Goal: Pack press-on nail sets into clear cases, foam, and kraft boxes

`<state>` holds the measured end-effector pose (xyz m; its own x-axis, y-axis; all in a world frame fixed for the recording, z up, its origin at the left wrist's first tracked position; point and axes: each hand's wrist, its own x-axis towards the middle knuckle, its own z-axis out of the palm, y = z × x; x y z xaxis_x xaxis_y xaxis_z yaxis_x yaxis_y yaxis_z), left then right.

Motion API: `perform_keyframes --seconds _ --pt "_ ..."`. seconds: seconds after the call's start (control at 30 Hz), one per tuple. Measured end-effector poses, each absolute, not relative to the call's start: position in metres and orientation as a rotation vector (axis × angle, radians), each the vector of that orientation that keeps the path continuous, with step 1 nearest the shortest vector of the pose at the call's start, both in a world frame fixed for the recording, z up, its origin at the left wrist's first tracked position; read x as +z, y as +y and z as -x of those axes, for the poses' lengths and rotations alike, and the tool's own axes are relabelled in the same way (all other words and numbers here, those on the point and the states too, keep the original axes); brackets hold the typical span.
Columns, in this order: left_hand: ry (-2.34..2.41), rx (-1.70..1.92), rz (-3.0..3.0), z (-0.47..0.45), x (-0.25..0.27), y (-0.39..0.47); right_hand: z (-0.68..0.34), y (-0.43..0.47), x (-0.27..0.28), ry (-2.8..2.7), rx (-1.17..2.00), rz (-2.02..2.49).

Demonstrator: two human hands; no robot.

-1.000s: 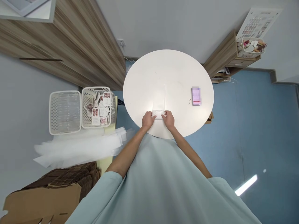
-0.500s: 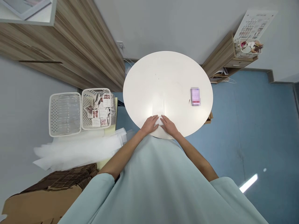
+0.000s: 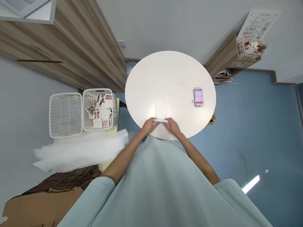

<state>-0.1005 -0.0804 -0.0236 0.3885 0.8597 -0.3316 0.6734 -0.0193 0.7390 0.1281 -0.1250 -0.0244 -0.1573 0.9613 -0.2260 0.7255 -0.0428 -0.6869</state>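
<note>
Near the front edge of the oval white table (image 3: 170, 63), a slim white bar-like piece (image 3: 161, 121) is held crosswise. My left hand (image 3: 149, 126) grips its left end, fingers closed round it. At its right end, my right hand (image 3: 173, 126) holds it in the same way. Whether the piece is a box or a folded sheet I cannot make out. Just beyond it, a pale rectangular patch (image 3: 161, 108) shows on the tabletop; it could be a sheet or a reflection.
A blurred purple-pink rectangular item (image 3: 198, 97) lies on the table's right side. To the left stand a white basket of small packs (image 3: 101, 127) and a basket of clear plastic pieces (image 3: 66, 136). White sheeting (image 3: 87, 153) lies below them. A wooden cabinet (image 3: 90, 41) rises behind.
The white piece has turned from lying flatter under my fingers to a narrow edge-on bar. My hands have moved slightly apart, to its two ends.
</note>
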Motion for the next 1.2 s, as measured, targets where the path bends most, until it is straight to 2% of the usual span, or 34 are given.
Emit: perform_keyframes --seconds 0.37,0.5,0.6,0.7,0.97,1.2 --pt "1.663 -0.036 -1.633 0.077 -0.025 -0.056 -0.114 -0.094 -0.032 -1.715 1.004 2.097" --pt "1.812 0.09 -1.725 0.068 -0.028 -0.057 -0.113 -0.085 -0.03 -1.776 0.828 2.139" --pt "1.63 0.256 -2.034 0.063 -0.034 -0.053 -0.116 -0.075 -0.028 -2.09 0.724 1.885" --pt "1.341 0.21 -2.202 0.062 -0.039 -0.048 -0.121 -0.067 -0.029 -2.333 0.818 1.648" --pt "1.211 0.176 -2.24 0.082 -0.032 -0.062 -0.126 -0.094 -0.036 -2.477 0.82 1.614" --pt "1.118 0.11 -2.06 0.101 -0.03 -0.098 -0.119 -0.145 -0.037 -2.357 0.835 1.586"
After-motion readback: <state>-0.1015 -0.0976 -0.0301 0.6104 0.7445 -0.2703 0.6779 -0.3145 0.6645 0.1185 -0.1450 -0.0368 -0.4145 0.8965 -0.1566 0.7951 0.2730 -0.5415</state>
